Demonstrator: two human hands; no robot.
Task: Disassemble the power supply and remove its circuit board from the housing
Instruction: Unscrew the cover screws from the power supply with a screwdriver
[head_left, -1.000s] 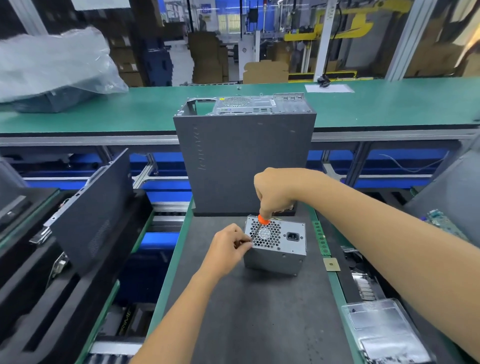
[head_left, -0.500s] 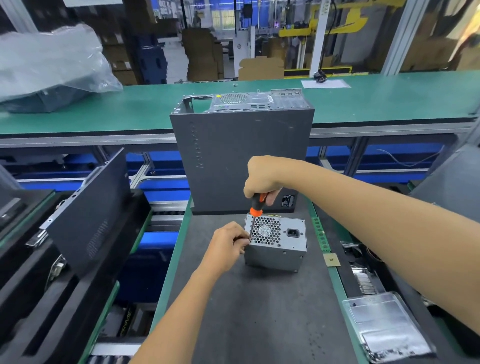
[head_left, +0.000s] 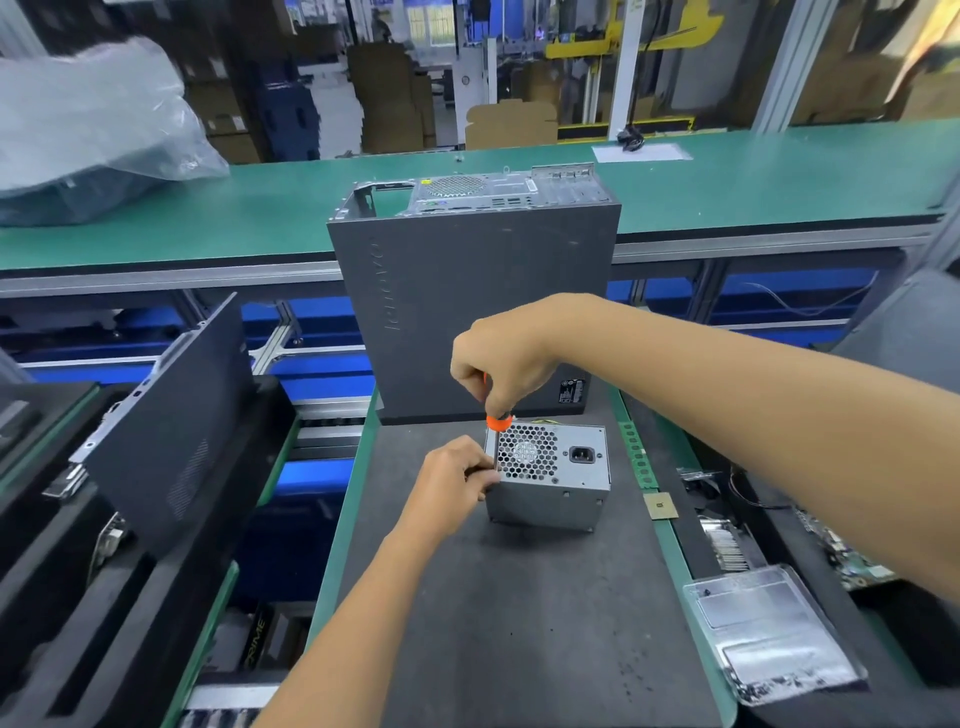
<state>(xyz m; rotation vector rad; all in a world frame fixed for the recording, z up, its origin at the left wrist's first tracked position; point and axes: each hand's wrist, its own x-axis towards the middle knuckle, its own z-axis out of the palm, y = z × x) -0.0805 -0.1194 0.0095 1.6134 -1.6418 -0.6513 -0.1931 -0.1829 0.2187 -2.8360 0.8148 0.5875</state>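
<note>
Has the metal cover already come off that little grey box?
No, the power supply is closed on every side in view, while the right hand holds a screwdriver at its top corner.

You stand in a factory hall: long green-topped assembly benches (head_left: 779, 171), stacked cardboard boxes (head_left: 384, 98) behind, and a stripped computer case (head_left: 467, 291).

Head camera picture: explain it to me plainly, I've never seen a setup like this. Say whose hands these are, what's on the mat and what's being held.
There is no robot: the camera sits on a person's head, looking down at their own hands. On the dark mat stands a small metal power supply. The left hand grips its left edge. The right hand holds an orange-handled screwdriver upright above its top left corner. Behind stands a grey computer case. A plastic tray lies to the right.
</note>
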